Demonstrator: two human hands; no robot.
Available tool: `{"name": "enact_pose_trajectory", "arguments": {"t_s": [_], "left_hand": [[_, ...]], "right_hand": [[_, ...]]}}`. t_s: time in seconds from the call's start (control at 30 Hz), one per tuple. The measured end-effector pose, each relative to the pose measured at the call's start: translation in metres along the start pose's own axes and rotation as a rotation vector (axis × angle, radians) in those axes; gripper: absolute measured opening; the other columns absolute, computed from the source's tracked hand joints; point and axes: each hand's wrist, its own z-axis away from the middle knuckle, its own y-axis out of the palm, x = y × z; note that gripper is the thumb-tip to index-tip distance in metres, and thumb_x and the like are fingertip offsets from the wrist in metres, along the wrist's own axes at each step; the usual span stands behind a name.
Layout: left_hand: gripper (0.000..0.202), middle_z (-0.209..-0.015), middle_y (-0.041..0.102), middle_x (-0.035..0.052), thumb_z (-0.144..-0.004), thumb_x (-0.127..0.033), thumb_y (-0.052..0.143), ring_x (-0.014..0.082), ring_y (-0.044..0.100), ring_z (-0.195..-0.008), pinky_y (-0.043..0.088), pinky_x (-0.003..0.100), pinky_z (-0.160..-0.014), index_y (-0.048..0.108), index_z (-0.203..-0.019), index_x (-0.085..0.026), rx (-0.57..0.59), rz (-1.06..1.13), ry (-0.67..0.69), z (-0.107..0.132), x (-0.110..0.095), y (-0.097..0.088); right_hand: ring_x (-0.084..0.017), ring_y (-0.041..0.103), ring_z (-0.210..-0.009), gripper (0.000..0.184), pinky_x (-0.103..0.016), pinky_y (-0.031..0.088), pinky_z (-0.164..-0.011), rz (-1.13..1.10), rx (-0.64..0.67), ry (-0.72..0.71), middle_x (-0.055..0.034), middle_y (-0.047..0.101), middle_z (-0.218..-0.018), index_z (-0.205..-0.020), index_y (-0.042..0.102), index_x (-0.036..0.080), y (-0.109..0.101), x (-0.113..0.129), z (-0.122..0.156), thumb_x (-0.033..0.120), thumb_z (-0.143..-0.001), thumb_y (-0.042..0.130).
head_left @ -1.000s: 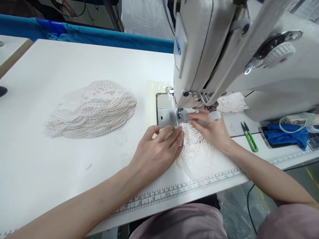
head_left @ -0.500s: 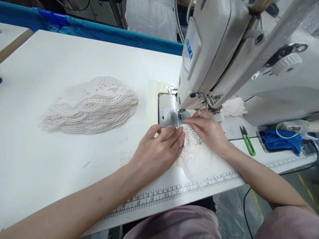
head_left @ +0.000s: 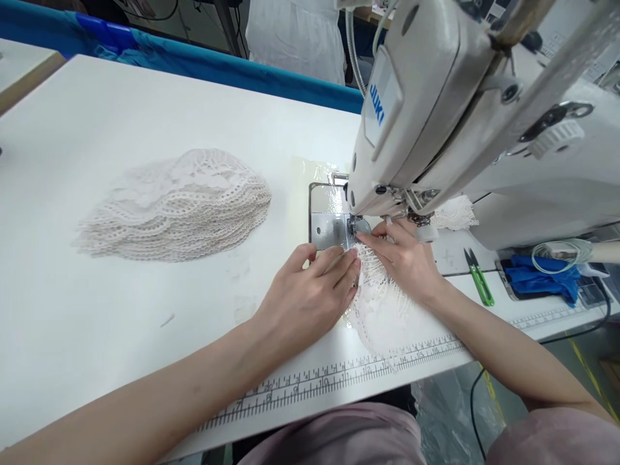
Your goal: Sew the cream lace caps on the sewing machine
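Lying under both hands | lace piece (head_left: 382, 310) | left hand (head_left: 310, 294) | right hand (head_left: 404, 258)

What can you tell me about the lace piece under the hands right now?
The lace piece is white, openwork, with a scalloped edge. It lies flat on the white table, its near edge over the printed ruler. Its far end reaches the metal plate under the sewing machine. The left hand presses on its left edge and the right hand lies across its top, fingertips at the presser foot. More lace shows behind the machine; whether it joins this piece cannot be told.
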Motion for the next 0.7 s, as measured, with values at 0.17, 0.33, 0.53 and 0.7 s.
{"name": "enact_pose_trajectory", "arguments": {"t_s": [0.17,0.33,0.53,0.7], "left_hand": [[0.025,-0.121,0.068,0.0051,-0.099,-0.021,0.043,0.0188,0.061,-0.105,0.038,0.037,-0.082,0.063,-0.112,-0.016,0.032,0.006,-0.016,0.000,0.001,-0.002],[0.026,-0.121,0.068,0.0049,-0.099,-0.021,0.042,0.0187,0.062,-0.104,0.038,0.036,-0.081,0.063,-0.113,-0.016,0.024,0.016,-0.020,-0.001,0.000,-0.003],[0.025,-0.119,0.069,0.0052,-0.098,-0.020,0.045,0.0192,0.062,-0.106,0.038,0.037,-0.081,0.064,-0.114,-0.016,0.021,0.034,-0.032,-0.001,0.000,-0.002],[0.025,-0.118,0.069,0.0067,-0.097,-0.018,0.047,0.0195,0.063,-0.106,0.040,0.037,-0.079,0.064,-0.115,-0.012,0.014,0.025,-0.015,-0.002,0.000,-0.002]], "right_hand": [[-0.021,0.058,-0.084,0.035,-0.041,0.050,-0.081,-0.023,-0.020,0.023,-0.0043,0.068,-0.093,-0.114,0.068,0.027,0.003,-0.003,0.000,0.008,-0.092,0.049],[-0.021,0.060,-0.091,0.023,-0.040,0.050,-0.082,-0.228,-0.043,0.218,-0.0051,0.067,-0.088,-0.100,0.072,0.026,0.007,-0.010,-0.006,0.024,-0.095,0.050],[-0.022,0.060,-0.085,0.025,-0.039,0.051,-0.073,-0.339,-0.012,0.409,-0.0062,0.067,-0.086,-0.086,0.072,0.022,0.007,-0.017,-0.010,0.031,-0.093,0.050],[-0.021,0.058,-0.094,0.037,-0.041,0.047,-0.083,-0.325,0.016,0.217,-0.0039,0.066,-0.094,-0.105,0.072,0.027,-0.007,-0.004,-0.003,0.014,-0.087,0.043]]}}
